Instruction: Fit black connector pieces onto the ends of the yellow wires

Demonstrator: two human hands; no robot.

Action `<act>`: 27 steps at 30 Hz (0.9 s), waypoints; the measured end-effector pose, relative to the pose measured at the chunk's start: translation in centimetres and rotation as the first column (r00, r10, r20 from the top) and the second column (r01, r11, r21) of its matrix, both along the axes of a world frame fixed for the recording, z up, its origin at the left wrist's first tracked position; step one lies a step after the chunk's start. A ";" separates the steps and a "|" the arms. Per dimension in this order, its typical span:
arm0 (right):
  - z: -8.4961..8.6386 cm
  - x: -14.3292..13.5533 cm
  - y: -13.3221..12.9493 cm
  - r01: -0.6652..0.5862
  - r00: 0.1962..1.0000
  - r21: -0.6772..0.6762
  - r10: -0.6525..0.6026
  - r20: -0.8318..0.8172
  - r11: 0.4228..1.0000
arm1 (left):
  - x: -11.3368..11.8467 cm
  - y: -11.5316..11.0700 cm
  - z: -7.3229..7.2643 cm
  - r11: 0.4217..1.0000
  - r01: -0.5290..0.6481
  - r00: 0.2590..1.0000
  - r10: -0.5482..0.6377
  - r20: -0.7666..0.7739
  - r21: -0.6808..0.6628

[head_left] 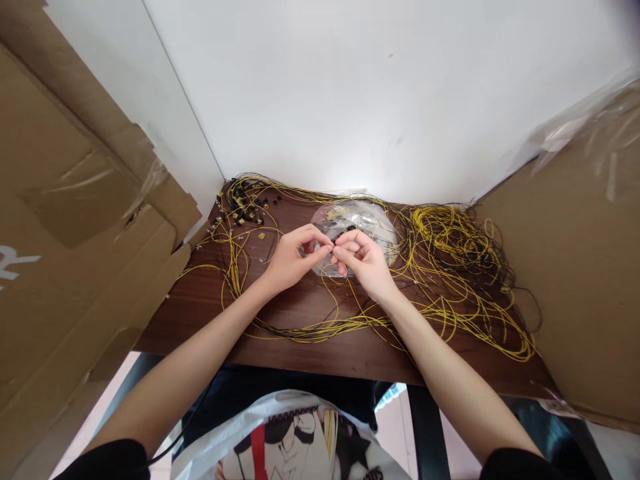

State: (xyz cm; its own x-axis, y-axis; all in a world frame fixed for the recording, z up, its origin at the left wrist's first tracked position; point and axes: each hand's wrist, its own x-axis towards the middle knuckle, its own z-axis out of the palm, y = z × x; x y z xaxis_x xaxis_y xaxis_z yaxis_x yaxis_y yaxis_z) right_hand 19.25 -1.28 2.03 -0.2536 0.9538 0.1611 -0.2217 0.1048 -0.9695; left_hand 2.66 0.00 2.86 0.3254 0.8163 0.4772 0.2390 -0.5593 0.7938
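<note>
My left hand [301,255] and my right hand [361,259] meet over the middle of the table, thumbs and forefingers pinched with their tips together. Something small and dark shows between the fingertips, too small to name. Below and behind the hands lies a clear plastic bag [385,230] with small yellow and black pieces in it. Thin yellow and black wires [320,330] run across the table in front of the hands, and one or two hang near the right fingers.
A big tangle of yellow and black wires [450,233] covers the table's right side. Small black and yellow parts [245,205] are heaped at the back left. Cardboard walls [90,193] flank the brown table [295,353], a white panel [350,100] behind. A printed plastic bag [300,447] lies over my lap.
</note>
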 end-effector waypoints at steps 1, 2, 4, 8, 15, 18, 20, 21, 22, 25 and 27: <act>0.0 0.0 0.0 -0.002 1.000 -0.010 0.002 0.010 1.000 | 0.0 0.0 0.0 1.000 -0.004 1.000 0.004 0.002 -0.002; -0.1 0.0 0.0 -0.003 1.000 -0.024 0.004 0.021 1.000 | 0.1 0.0 0.0 1.000 -0.012 1.000 0.012 0.002 -0.007; -0.2 -0.1 0.0 -0.001 1.000 -0.057 0.003 0.031 0.998 | 0.1 -0.1 0.1 0.999 -0.045 0.999 0.045 0.004 -0.020; -0.4 -0.2 0.0 0.004 1.000 -0.110 -0.002 0.019 0.994 | 0.3 -0.3 0.1 0.992 -0.113 0.994 0.114 -0.002 -0.051; -0.4 -0.2 0.1 0.104 0.993 -0.167 -0.093 0.069 0.980 | 0.5 -0.2 -0.3 0.982 -0.153 0.988 0.153 -0.010 -0.114; -0.6 -0.1 0.1 0.135 0.987 -0.130 -0.121 0.109 0.982 | 0.4 0.0 -0.6 0.974 -0.170 0.985 0.168 -0.028 -0.152; -0.9 0.0 0.2 0.160 0.972 -0.036 -0.151 0.180 0.986 | 0.4 0.1 -0.8 0.969 -0.168 0.986 0.164 -0.035 -0.179; -1.0 0.0 0.2 0.172 0.959 0.022 -0.173 0.225 0.985 | 0.3 0.2 -0.8 0.968 -0.160 0.987 0.157 -0.030 -0.192; -1.1 0.1 0.2 0.183 0.943 0.079 -0.198 0.269 0.980 | 0.3 0.2 -0.9 0.967 -0.149 0.989 0.149 -0.018 -0.205; -1.1 0.2 0.1 0.201 0.898 0.190 -0.258 0.358 0.961 | 0.4 0.2 -0.8 0.964 -0.110 0.992 0.121 0.030 -0.243; -0.9 0.2 0.0 0.210 0.878 0.220 -0.283 0.387 0.953 | 0.4 0.3 -0.8 0.960 -0.080 0.992 0.102 0.069 -0.268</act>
